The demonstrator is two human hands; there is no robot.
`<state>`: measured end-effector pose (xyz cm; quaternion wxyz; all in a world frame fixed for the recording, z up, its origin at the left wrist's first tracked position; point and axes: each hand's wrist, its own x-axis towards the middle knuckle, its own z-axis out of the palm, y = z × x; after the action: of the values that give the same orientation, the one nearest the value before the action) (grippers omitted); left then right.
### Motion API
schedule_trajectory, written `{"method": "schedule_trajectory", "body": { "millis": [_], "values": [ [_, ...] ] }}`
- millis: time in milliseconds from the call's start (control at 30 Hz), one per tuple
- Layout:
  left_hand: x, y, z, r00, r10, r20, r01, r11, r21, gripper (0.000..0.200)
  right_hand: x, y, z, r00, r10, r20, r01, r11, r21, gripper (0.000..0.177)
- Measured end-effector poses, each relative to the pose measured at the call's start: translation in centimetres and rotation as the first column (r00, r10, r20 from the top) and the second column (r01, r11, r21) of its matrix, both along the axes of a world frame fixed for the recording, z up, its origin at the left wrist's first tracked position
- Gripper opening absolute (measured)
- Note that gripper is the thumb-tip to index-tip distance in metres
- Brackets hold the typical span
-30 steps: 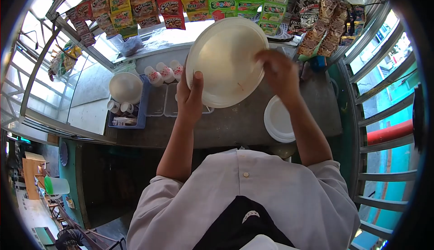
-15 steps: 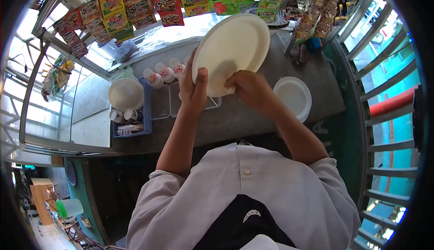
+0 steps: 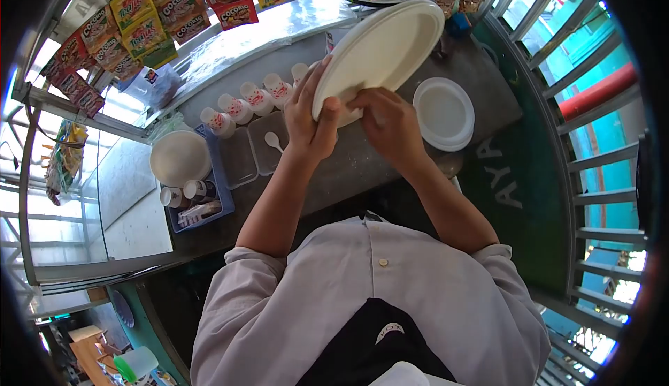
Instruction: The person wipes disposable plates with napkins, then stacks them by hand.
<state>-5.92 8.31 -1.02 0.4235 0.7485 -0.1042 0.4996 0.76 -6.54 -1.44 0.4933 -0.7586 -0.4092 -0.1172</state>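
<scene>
A large white plate (image 3: 387, 48) is held tilted above the grey counter (image 3: 362, 163). My left hand (image 3: 310, 121) grips its lower left rim, thumb on the face. My right hand (image 3: 390, 124) is at the plate's lower edge, fingers curled against a small white cloth or tissue pressed to the plate. To the right, a stack of white plates (image 3: 444, 114) rests on the counter.
Clear containers, one with a white spoon (image 3: 273, 140), lie left of my hands. Behind them stand several printed paper cups (image 3: 240, 106). A blue tray (image 3: 209, 205) holds a white bowl (image 3: 180, 157) and small cups. Snack sachets (image 3: 174, 9) hang above. Metal bars (image 3: 592, 170) fence the right side.
The plate has tilted more edge-on and shifted right. My right hand came down from the plate's right rim to its lower edge, close to my left hand. The camera view swung leftward.
</scene>
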Motion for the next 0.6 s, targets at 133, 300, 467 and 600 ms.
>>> {"method": "schedule_trajectory", "body": {
  "millis": [133, 300, 467, 600],
  "values": [
    [-1.2, -0.3, 0.0, 0.998, 0.005, -0.063, 0.004, 0.991, 0.135, 0.045, 0.9, -2.7, 0.6, 0.246, 0.732, -0.635, -0.067, 0.667, 0.742, 0.019],
    [-2.7, -1.2, 0.4, 0.976, -0.049, -0.214, 0.073, 0.991, 0.108, 0.047, 3.9, -2.8, 3.5, 0.969, -0.247, -0.019, 0.205, 0.758, 0.619, 0.027],
    [-3.2, -0.7, -0.4, 0.968, -0.046, -0.248, 0.039, 0.999, -0.034, 0.055, -4.2, 1.9, 1.9, 0.955, -0.195, 0.225, 0.13, 0.953, 0.275, 0.025],
    [-5.1, 0.2, 0.9, 0.974, -0.104, -0.203, 0.044, 0.958, -0.283, 0.06, -5.6, 1.5, -1.2, 0.944, 0.15, 0.294, -0.19, 0.975, 0.113, 0.027]
  ]
}}
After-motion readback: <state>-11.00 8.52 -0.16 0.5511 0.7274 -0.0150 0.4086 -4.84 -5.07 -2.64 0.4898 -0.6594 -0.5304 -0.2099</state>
